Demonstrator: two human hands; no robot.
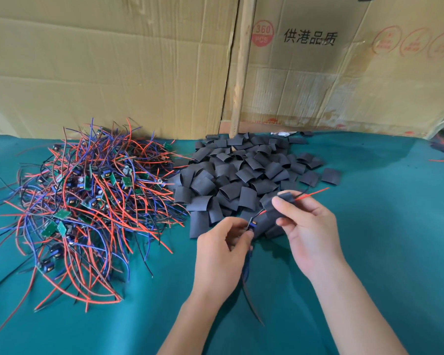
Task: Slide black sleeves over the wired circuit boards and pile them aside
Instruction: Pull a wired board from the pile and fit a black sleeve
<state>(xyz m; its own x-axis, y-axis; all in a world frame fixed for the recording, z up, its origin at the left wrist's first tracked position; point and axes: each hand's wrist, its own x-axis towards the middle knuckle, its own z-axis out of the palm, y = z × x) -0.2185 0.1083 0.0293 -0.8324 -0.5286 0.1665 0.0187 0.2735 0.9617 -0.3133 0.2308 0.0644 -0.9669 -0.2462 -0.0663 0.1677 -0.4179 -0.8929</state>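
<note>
Left hand [222,248] pinches circuit board [251,224]; right hand [309,226] grips black sleeve [277,204], red wire [312,193] threaded through. Risk: board components snagging sleeve mouth, bunching it.

Hands [267,234] threading board [251,224] wires through sleeve [280,201].

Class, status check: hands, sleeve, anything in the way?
Left hand pinches circuit board. Right hand holds black sleeve, red wire already through. Nothing blocking.
</note>
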